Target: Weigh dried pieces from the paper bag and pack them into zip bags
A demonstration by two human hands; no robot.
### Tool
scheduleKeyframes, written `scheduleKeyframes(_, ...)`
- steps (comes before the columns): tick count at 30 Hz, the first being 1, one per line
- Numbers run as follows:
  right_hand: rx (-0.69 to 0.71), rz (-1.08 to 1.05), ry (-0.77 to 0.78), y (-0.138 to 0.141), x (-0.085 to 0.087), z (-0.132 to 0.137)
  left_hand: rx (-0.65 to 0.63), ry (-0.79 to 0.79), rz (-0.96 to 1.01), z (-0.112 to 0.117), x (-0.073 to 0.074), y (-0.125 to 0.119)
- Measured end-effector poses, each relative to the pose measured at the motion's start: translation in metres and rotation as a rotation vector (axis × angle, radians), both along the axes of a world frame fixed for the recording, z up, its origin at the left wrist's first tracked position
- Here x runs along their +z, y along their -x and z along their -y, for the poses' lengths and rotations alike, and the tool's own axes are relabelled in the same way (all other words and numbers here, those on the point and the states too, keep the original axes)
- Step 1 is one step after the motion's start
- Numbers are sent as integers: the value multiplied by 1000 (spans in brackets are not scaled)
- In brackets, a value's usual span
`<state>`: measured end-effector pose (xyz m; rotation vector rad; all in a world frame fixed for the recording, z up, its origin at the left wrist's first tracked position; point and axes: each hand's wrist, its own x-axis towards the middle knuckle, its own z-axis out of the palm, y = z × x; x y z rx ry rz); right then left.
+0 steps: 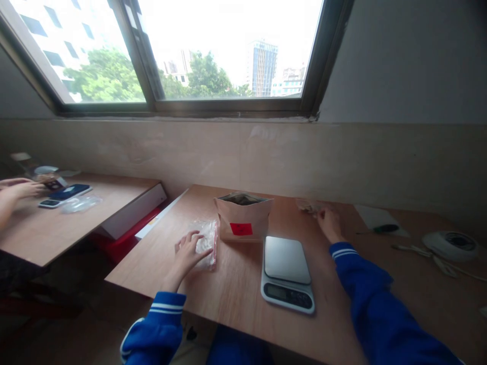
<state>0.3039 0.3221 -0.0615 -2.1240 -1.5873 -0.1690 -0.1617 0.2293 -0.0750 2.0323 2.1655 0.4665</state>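
A stack of clear zip bags (209, 243) with a red edge lies left of an upright brown paper pouch (243, 217). The pouch's top gapes and a red label is on its front. My left hand (189, 251) is over the bags, fingers apart and curved; I cannot tell whether they touch the plastic. Farther right, at the back of the table, my right hand (330, 224) has its fingers drawn together at a small clear bag (308, 207) with brownish contents. Between my hands stands a white kitchen scale (287, 274) with a bare metal plate.
Paper (375, 218) with a dark green pen-like item (386, 228) lies at the right, near a white round device (451, 246) and its cable. Across a gap at left is another table (125, 197), where another person's hand (21, 190) is by a jar.
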Motion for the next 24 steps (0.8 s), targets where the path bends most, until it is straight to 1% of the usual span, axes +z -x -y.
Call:
scheduleKeyframes(2,-38,-99,-149,-6,20,22,24,-111,57,4,14,0)
scheduleKeyframes(4,-43,-284,-373,-6,44,58,20,-245,195,14,29,-5)
scheduleKeyframes(5,-20,-383,-441,-3,55,81,18,-307,295,21,35,-11)
scheduleKeyframes(7,30,-549,-510,11,74,132,14,-369,558,41,47,-32)
scheduleKeyframes(9,25,-709,-550,35,84,180,-29,-303,799,64,54,-63)
scheduleKeyframes(11,-74,-835,-632,64,84,217,-170,-190,966,87,55,-97)
scheduleKeyframes(12,-99,-920,-644,78,81,230,-243,-149,1034,98,55,-112)
scheduleKeyframes(13,-104,-1001,-619,92,78,240,-315,-97,1099,107,53,-126)
scheduleKeyframes(15,-49,-1137,-503,116,71,249,-454,81,1233,122,49,-145)
scheduleKeyframes(16,-4,-1184,-433,126,68,251,-502,175,1302,127,47,-151)
scheduleKeyframes(17,46,-1218,-367,134,64,251,-518,239,1365,130,46,-154)
scheduleKeyframes(18,93,-1238,-312,141,61,250,-506,272,1419,133,44,-156)
scheduleKeyframes(19,132,-1245,-276,147,58,249,-468,267,1462,134,43,-156)
scheduleKeyframes(20,155,-1240,-265,152,54,247,-409,228,1493,135,41,-154)
scheduleKeyframes(21,157,-1221,-286,156,49,244,-343,170,1510,136,40,-153)
scheduleKeyframes(22,130,-1188,-338,160,44,242,-280,111,1515,136,39,-150)
scheduleKeyframes(24,18,-1092,-474,171,34,241,-186,9,1502,138,37,-146)
